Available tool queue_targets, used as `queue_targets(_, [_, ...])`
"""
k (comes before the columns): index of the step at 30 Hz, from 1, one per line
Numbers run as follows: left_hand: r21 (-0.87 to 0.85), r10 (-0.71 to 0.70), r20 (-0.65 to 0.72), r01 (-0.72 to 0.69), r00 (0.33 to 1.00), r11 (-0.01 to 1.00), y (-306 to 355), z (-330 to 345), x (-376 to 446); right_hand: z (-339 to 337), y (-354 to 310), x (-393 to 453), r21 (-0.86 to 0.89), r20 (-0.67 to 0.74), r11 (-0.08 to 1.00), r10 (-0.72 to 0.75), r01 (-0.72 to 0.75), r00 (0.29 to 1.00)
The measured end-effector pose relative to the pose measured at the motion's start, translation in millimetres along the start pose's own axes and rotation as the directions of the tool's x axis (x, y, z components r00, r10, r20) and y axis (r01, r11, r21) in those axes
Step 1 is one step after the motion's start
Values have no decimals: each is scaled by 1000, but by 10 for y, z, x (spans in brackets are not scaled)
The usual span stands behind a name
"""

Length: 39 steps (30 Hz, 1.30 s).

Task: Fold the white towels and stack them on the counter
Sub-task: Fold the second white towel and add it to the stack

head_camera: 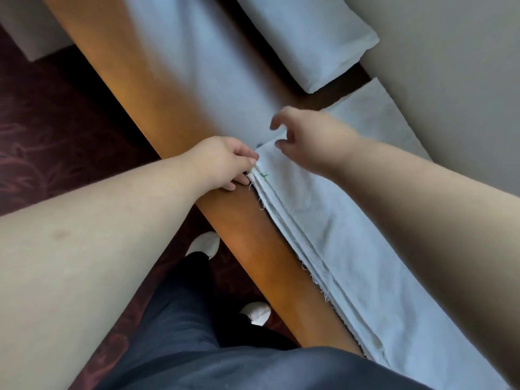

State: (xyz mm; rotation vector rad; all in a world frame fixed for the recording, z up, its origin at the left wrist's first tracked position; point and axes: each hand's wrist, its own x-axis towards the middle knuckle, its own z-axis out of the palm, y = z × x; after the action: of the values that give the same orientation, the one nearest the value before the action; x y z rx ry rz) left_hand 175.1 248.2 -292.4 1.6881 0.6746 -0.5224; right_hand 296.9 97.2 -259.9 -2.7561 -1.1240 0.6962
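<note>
A long white towel [323, 220], folded lengthwise into several layers, lies along the counter [253, 220], parallel to its front edge and just inside it. The layered, frayed edges of the towel face that front edge. A small green mark sits on the top layer near the towel's far end.

The left hand [225, 161] is at the towel's far front corner. Its thumb and fingers pinch the stacked layers at the corner, with the lower fingers touching the bare wood of the counter just beside the cloth.

The right hand [304, 130] is at the same far end of the towel, on the wall side. Its fingers are curled and spread; the lower fingers touch the end edge of the towel, while the upper ones are raised clear of it. Motion blur prevents confirming whether any cloth is gripped.

A second towel [197, 74] lies flat on the counter beyond the hands. A thick folded stack [309, 40] rests at the counter's back edge against the wall [450, 66]. Another folded piece [374, 114] lies behind the right wrist, also along the wall.

Below the counter, the person's dark trousers [183, 319] and two white shoes [204, 244] stand on a dark red patterned carpet [56, 122].
</note>
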Motion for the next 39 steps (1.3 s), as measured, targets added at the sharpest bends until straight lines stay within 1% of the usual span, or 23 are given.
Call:
queue_targets(2, [-88,-58,13,59,998,994,21,-32,31,60,-189,-16,-81,162,995,-47,61,986])
queue_targets(3, [-114,-75,15,76,997,991,30,-39,42,95,-232,-15,-99,218,993,-42,65,975])
queue_targets(4, [-127,-84,17,86,996,988,35,-42,53,118,-248,-19,-90,244,994,-31,55,969])
queue_targets(6, [-140,-84,24,87,996,986,26,-48,73,141,-233,-21,-28,245,1000,-7,15,970])
queue_targets(8, [-164,-80,39,85,996,983,2,-60,84,133,-218,-12,11,250,1000,-12,10,968])
queue_targets(13, [-189,-89,69,101,994,977,-2,-110,82,126,-248,10,-7,291,999,-45,49,956])
queue_targets(17, [-156,-83,82,95,993,983,-13,-129,80,79,-296,10,122,207,991,-82,57,975])
queue_targets(19, [-156,-81,88,94,993,983,-20,-134,81,81,-309,16,147,188,988,-85,57,978])
queue_targets(22, [-158,-78,101,93,992,983,-24,-147,89,162,-298,34,181,201,983,-57,20,978])
queue_targets(27, [-165,-81,122,101,989,981,-41,-157,115,239,-298,22,360,151,932,-14,-42,988])
queue_targets(29, [-165,-80,122,100,989,981,-46,-154,118,274,-330,-6,387,151,920,1,-60,989])
queue_targets(31, [-195,-88,110,108,990,975,-24,-151,100,320,-368,-37,413,141,907,32,-88,989])
queue_targets(33, [-220,-120,69,132,990,966,21,-114,72,339,-405,-104,436,132,892,64,-116,989])
queue_targets(34, [-196,-130,29,134,991,972,55,-77,52,334,-411,-168,452,131,883,73,-125,989])
queue_targets(35, [-109,-114,-31,110,993,988,81,-33,36,325,-403,-254,471,131,872,80,-133,988])
queue_targets(36, [39,-62,-92,66,994,997,97,4,25,309,-381,-367,489,129,860,91,-143,987])
queue_targets(37, [210,8,-138,21,990,978,108,35,6,292,-338,-506,505,122,848,114,-161,986])
queue_targets(38, [371,86,-177,-15,980,929,121,54,-17,276,-272,-677,522,110,831,157,-191,981])
queue_targets(39, [511,168,-207,-39,964,858,157,71,-60,272,-180,-868,540,93,809,218,-233,972])
